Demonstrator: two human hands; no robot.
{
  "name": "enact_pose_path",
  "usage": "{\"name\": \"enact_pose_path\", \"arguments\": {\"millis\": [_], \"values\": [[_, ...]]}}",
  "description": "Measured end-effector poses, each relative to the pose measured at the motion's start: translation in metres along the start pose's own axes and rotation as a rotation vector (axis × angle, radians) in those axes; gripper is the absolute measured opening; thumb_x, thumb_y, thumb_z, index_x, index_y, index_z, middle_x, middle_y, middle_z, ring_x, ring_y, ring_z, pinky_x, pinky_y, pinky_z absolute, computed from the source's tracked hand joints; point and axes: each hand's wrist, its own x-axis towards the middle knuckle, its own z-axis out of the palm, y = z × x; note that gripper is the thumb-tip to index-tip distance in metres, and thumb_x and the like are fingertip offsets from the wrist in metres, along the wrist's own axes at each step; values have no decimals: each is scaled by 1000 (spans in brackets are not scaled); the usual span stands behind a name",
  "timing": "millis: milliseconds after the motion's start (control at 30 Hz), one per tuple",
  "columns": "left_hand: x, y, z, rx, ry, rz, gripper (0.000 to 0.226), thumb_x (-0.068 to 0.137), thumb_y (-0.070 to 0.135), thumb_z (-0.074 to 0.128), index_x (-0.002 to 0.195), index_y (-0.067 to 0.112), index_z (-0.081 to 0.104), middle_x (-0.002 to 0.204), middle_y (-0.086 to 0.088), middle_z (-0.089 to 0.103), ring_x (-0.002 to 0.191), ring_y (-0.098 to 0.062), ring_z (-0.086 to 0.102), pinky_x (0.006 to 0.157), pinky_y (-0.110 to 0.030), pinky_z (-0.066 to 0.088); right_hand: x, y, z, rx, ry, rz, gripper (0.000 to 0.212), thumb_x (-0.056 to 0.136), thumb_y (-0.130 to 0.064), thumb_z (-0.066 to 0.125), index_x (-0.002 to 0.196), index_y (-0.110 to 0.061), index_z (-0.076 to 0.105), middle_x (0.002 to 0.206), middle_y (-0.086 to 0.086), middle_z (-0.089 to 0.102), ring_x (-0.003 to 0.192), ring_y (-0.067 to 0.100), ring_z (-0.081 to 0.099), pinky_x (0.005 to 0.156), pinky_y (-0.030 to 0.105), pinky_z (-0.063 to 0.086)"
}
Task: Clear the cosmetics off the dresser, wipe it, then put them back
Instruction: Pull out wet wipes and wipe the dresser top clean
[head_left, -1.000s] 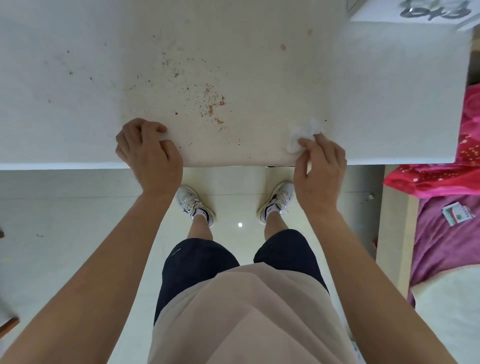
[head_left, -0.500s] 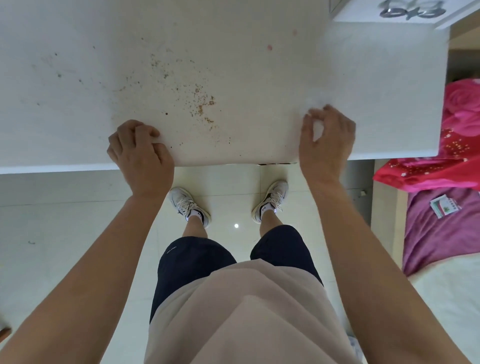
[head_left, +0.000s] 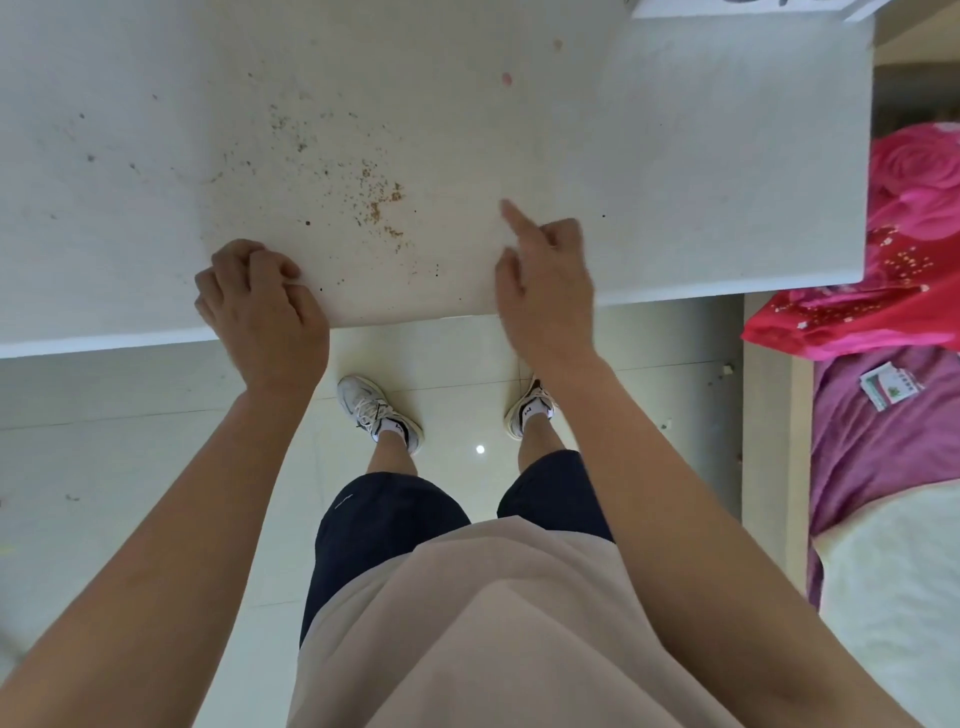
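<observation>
The left hand (head_left: 262, 306) is rested at the dresser (head_left: 675, 156) front edge, fingers curled, nothing held. The right hand (head_left: 545, 280), blurred near brown crumbs (head_left: 379, 202), forefinger extended; its grip cannot be told.

Pink rose-print quilt (head_left: 914, 208) at right, beside purple bedsheet (head_left: 883, 467). Small green-and-white packet (head_left: 889, 387) lies on sheet. Glossy pale tiled floor (head_left: 130, 441) below.

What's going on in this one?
A person stands at the dresser, whose top shows no cosmetics. The left hand rests curled at the front edge. The right hand, blurred, index finger out, is over the top beside brown specks not yet wiped away. No cloth shows in it.
</observation>
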Motion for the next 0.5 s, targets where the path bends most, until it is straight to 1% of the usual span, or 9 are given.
{"name": "enact_pose_path", "arguments": {"millis": [67,100,167,233,267,300,367,433,500], "values": [[-1,2,0,-5,-7,-16,19,76,2,44,87,9,57,114,-13,57,98,-36,50,80,-36,34,1,21,-19,9,87,139,43,92,-19,54,135,-21,58,106,4,47,80,19,58,78,28,48],[-2,2,1,-9,-6,-18,19,76,2,43,87,9,57,115,-13,57,98,-36,50,80,-36,34,0,31,-28,5,119,194,41,92,-21,56,132,-22,59,107,2,50,77,14,58,78,25,48],[-4,2,1,-21,-2,-4,19,76,2,43,86,9,57,115,-13,58,98,-37,51,80,-37,35,-4,42,-38,16,142,293,34,91,-26,62,125,-22,64,102,-2,56,70,1,55,76,14,46],[-5,0,0,-36,-1,22,18,77,1,43,85,8,57,114,-14,59,97,-38,52,80,-38,36,-11,39,-34,34,141,324,28,89,-28,65,116,-19,70,95,-1,60,65,-1,53,73,4,38],[-4,-1,-1,-43,-4,33,17,77,1,44,85,8,58,114,-14,60,96,-38,52,81,-38,36,-14,31,-27,36,126,317,27,89,-29,66,114,-18,72,92,-1,61,66,1,54,72,4,37],[-4,-2,-2,-53,-11,43,17,78,2,44,85,8,59,113,-14,60,96,-38,52,81,-37,36,-17,21,-17,37,99,294,28,90,-30,66,113,-17,73,90,-1,61,68,6,57,74,8,38],[-3,-7,-5,-82,-38,63,19,79,2,43,85,8,61,113,-12,61,97,-36,52,81,-36,34,-22,-6,6,52,39,217,29,91,-31,66,114,-15,73,88,3,64,70,14,60,76,18,44],[0,-14,-9,-113,-65,95,22,78,0,44,86,7,63,113,-11,63,98,-33,53,83,-34,33,-20,-37,30,88,-16,156,29,91,-31,66,113,-14,73,82,5,65,71,18,60,76,25,47],[4,-20,-13,-129,-83,128,24,77,-4,45,86,7,64,112,-9,65,97,-30,54,84,-33,35,-11,-68,53,147,-70,109,28,90,-30,67,111,-13,73,78,4,66,76,20,61,78,28,46]]}}
